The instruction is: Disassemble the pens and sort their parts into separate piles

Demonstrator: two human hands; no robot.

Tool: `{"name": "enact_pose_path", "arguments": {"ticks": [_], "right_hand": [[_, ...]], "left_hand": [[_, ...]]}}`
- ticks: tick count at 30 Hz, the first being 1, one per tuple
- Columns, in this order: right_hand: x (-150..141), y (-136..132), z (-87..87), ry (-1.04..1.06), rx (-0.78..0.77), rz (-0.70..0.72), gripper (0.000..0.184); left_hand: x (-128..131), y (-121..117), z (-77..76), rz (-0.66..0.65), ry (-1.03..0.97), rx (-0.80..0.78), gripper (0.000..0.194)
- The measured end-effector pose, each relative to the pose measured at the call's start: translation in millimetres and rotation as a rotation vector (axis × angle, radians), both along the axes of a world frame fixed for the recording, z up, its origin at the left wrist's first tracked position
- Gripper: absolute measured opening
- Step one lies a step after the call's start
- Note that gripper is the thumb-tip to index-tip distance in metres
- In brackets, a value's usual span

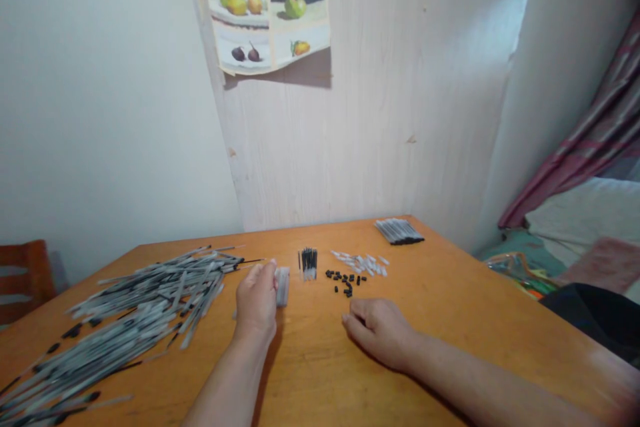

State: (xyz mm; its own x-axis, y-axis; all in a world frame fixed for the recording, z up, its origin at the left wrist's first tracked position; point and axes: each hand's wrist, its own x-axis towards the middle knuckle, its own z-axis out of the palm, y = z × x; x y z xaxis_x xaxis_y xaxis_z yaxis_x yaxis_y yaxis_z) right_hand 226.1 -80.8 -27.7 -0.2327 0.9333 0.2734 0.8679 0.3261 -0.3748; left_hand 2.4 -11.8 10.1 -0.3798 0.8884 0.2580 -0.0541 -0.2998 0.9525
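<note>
My left hand (256, 297) is closed, thumb side up, over the table left of centre. Against its right side shows a row of clear plastic pen tubes (283, 287), partly hidden by the hand; what its fingers hold is out of sight. My right hand (377, 330) rests on the wood with its fingers curled in. Just beyond it lie scattered small black caps (349, 280) and, behind these, short whitish translucent pieces (363, 261). A neat group of thin black-and-clear pen refills (309, 263) lies between the hands, farther back.
A big loose heap of clear and black pen parts (150, 300) spreads over the left of the wooden table (310, 380). At the far right corner lies a row of black-ended clear pens (400, 231). A chair (25, 280) stands left; a dark bag-like thing (595, 320) sits right.
</note>
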Motion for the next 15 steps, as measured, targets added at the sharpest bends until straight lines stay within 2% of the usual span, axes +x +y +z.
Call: {"name": "enact_pose_path", "arguments": {"ticks": [8, 15], "right_hand": [[-2, -4, -10.3, 0.020, -0.021, 0.043, 0.035], [-1, -4, -12.5, 0.051, -0.070, 0.092, 0.034]], "left_hand": [[3, -8, -3.6, 0.079, 0.095, -0.011, 0.038], [4, -15, -10.1, 0.061, 0.114, -0.014, 0.045]]}}
